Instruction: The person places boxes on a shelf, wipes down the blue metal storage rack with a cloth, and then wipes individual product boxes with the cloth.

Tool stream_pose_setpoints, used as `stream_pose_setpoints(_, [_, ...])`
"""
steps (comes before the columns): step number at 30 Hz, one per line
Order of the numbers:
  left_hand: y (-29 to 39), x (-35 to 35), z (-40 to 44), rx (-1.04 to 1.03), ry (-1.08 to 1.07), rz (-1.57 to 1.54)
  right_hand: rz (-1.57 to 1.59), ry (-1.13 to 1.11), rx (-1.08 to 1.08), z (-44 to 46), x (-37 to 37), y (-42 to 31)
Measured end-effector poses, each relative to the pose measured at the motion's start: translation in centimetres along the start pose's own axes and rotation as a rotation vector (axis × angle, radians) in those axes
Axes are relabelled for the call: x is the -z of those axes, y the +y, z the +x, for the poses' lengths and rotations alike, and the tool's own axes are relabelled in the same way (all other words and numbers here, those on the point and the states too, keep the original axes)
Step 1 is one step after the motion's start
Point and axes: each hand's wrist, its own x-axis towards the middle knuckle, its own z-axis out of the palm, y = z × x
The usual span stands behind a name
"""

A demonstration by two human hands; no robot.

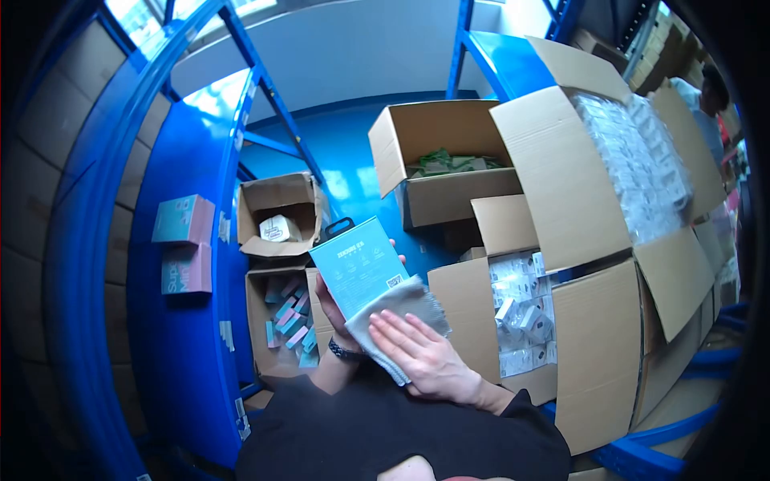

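A teal retail box (353, 260) with pale print, a QR code and a black hang loop is held up in front of me, tilted. My left hand (330, 309) grips it from beneath and along its left side, with fingertips showing at the right edge. A dark band circles the left wrist. Across the box's lower corner lies a grey cloth (381, 321). My right hand (417, 353) presses flat on this cloth, its fingers stretched out and nearly side by side. The box's underside is hidden.
Two teal-and-pink boxes (186, 268) stand on the blue shelf (180, 168) at left. An open carton (269, 369) holds several small teal-and-pink boxes. Cartons at right hold wrapped white packs (521, 313) and clear-wrapped items (626, 152). Another person (702, 108) is at far right.
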Motion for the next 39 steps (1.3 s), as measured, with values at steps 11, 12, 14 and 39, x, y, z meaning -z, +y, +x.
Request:
stream_pose_setpoints(11, [5.2, -0.4, -0.5, -0.15, 0.038, 0.127, -0.029, -0.03, 0.007, 5.0, -0.2, 0.6])
stream_pose_setpoints(12, [5.6, -0.2, -0.6, -0.151, 0.067, 0.146, -0.026, -0.045, 0.021, 5.4, -0.4, 0.6])
stream_pose_setpoints(14, [6.3, 0.4, -1.0, -0.16, 0.083, 0.155, 0.001, -0.074, 0.064, 6.7, -0.8, 0.5])
stream_pose_setpoints(39, [11.1, 9.0, -3.1, 0.057, 0.075, 0.313, 0.0, 0.205, -0.102, 14.4, -2.8, 2.8])
